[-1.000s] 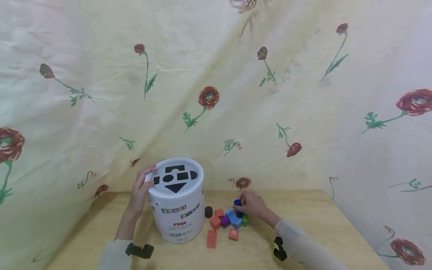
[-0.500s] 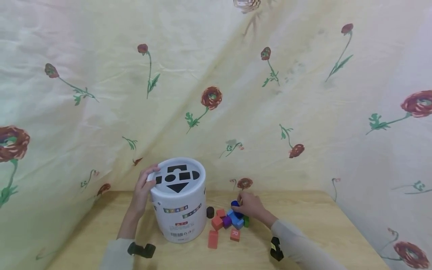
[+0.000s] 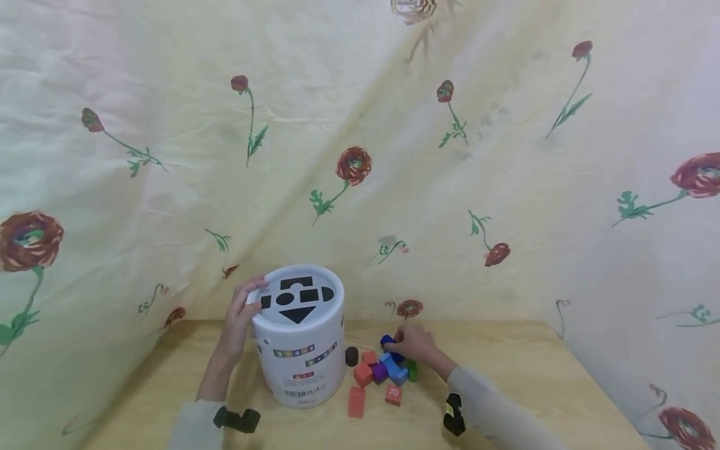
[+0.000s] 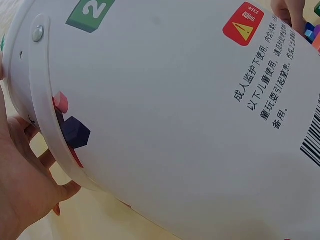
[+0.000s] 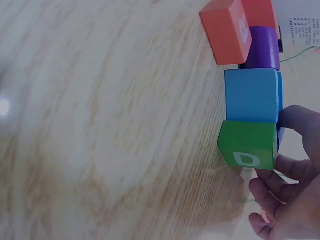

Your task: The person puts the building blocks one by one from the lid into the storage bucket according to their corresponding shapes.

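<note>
A white bucket [image 3: 300, 369] with shaped holes in its lid [image 3: 312, 312] stands left of the middle. My left hand [image 3: 236, 322] holds its rim, with fingers over the lid's edge. My right hand [image 3: 419, 344] pinches a dark blue block [image 3: 387, 341] at the back of a small pile; the hand hides part of that block. Close by lie a light blue block [image 5: 251, 95] and a green block marked D [image 5: 248, 145]. A purple block [image 3: 379, 373] and an orange-red cube [image 3: 363, 374] touch the pile's left side.
A black cylinder [image 3: 351, 356] stands between bucket and pile. A flat red block [image 3: 355, 402] and a red block with an R [image 3: 393, 395] lie in front on the wooden table [image 3: 495, 369]. Flowered cloth [image 3: 281, 156] hangs behind and at both sides.
My right hand has lowered slightly to the left, and the dark blue block has tilted down leftward behind the light blue one. The left hand keeps its place on the bucket.
</note>
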A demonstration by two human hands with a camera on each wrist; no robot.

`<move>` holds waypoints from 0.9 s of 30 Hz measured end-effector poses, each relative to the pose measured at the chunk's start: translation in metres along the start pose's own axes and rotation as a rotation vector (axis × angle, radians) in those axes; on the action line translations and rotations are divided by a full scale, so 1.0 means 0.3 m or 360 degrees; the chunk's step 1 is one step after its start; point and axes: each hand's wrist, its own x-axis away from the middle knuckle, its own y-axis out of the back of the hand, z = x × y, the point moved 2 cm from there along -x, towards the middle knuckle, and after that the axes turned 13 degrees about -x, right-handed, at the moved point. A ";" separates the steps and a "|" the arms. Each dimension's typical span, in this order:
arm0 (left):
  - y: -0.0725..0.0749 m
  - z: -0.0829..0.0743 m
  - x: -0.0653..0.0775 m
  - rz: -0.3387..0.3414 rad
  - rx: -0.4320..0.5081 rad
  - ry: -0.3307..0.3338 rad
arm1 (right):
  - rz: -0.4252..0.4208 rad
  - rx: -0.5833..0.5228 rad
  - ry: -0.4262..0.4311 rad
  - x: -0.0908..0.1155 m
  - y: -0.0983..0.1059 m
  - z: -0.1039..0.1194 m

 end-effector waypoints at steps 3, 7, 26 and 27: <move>0.000 0.003 0.002 -0.0005 -0.0013 -0.0003 | 0.0028 -0.0114 -0.0004 -0.003 0.001 -0.004; 0.002 0.006 0.001 -0.0008 -0.0017 -0.0018 | 0.0080 -0.0299 -0.0020 -0.010 0.010 -0.005; 0.002 0.009 0.004 -0.0015 0.0022 -0.0056 | 0.0300 -0.1466 -0.0024 -0.026 0.116 0.037; 0.001 0.009 0.005 -0.0013 0.0024 -0.0057 | 0.0320 -0.1504 -0.0003 -0.023 0.123 0.048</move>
